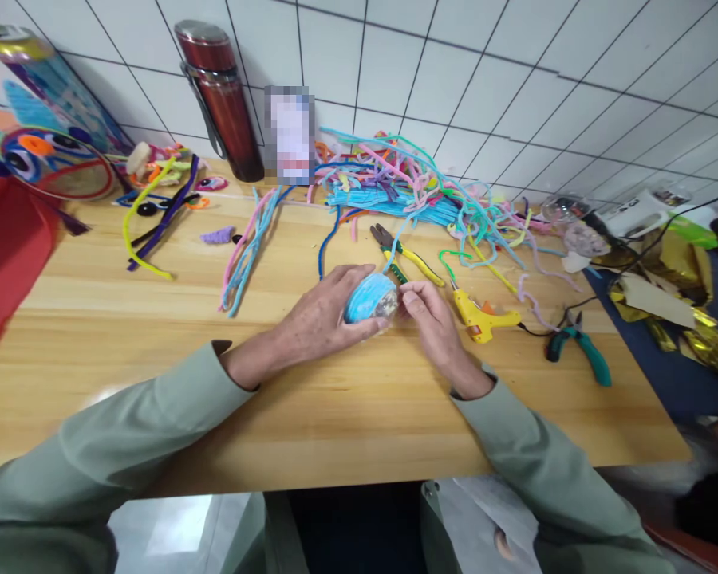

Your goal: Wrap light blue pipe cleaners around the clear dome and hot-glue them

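My left hand [329, 315] is wrapped round a ball [368, 296] partly covered in light blue pipe cleaner. The ball's right side shows a clear or silvery surface without blue on it. From its top a light blue pipe cleaner end [400, 235] sticks up. Close against the right side of the ball, my right hand [435, 325] has thumb and fingertips pinched together; what is between them is hidden or too small to name. Just behind the ball lie yellow-handled pliers [416, 263], and a yellow glue gun [482, 316] rests right of my right hand.
Tangled pipe cleaners [395, 195] lie along the wall. A red thermos [221, 100] and a phone [291, 135] stand there too. Teal-handled cutters [580, 347] lie at right, loose pipe cleaners [251, 251] at left. A decorated fish-like craft [51, 159] stands far left.
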`<move>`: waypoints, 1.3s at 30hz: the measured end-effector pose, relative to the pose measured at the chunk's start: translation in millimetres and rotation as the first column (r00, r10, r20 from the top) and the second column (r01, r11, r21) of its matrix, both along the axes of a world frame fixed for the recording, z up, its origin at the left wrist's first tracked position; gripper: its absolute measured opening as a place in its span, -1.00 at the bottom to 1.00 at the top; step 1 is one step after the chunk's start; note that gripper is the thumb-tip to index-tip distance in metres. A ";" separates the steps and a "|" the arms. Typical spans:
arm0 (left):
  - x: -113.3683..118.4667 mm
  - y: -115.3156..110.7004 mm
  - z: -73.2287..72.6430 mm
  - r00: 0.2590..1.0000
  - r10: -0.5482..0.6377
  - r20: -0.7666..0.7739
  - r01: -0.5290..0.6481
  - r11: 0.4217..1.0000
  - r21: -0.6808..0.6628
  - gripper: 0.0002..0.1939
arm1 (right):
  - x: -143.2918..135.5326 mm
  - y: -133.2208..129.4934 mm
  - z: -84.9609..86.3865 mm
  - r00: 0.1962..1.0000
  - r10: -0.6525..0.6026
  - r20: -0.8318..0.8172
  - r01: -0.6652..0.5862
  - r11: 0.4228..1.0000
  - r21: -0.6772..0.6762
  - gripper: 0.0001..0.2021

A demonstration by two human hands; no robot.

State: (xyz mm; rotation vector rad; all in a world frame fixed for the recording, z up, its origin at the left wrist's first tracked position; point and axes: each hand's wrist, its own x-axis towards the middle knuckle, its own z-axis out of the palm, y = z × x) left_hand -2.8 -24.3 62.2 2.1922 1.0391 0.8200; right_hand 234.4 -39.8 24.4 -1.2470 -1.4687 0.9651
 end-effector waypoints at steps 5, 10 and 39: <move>-1.5 -0.6 -1.2 0.995 0.022 0.099 -0.003 0.982 -0.188 -0.22 | -1.0 -3.2 -0.8 0.999 0.031 -0.041 -0.032 0.999 -0.023 -0.66; -4.3 -7.4 2.8 0.983 -0.003 0.185 0.060 0.951 -0.304 -0.34 | -2.5 -5.5 4.7 0.999 0.029 -0.016 -0.029 0.999 0.035 -0.67; -1.0 2.1 -15.3 0.954 0.139 0.267 -0.049 0.947 -0.316 -0.22 | 1.4 -6.9 6.1 0.931 0.142 0.335 -0.224 0.949 0.222 -0.35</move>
